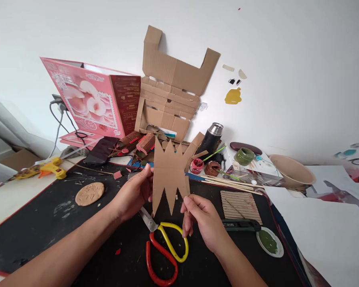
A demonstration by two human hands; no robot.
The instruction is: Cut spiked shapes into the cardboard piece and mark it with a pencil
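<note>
The left hand (137, 191) pinches one jagged cardboard piece (172, 171) by its left edge, the right hand (202, 219) its lower right corner, above the scissors. Left to right: one glue gun (58, 170), one tan disc (89, 194), one pair of scissors (160, 228), three jars (213, 169), one dish (269, 242). Black mat (48, 227); white wall (287, 79) behind.

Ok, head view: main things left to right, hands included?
Yellow glue gun, round tan disc, left hand, zigzag-cut cardboard piece, right hand, ribbed cardboard square, white dish of green paint.
</note>
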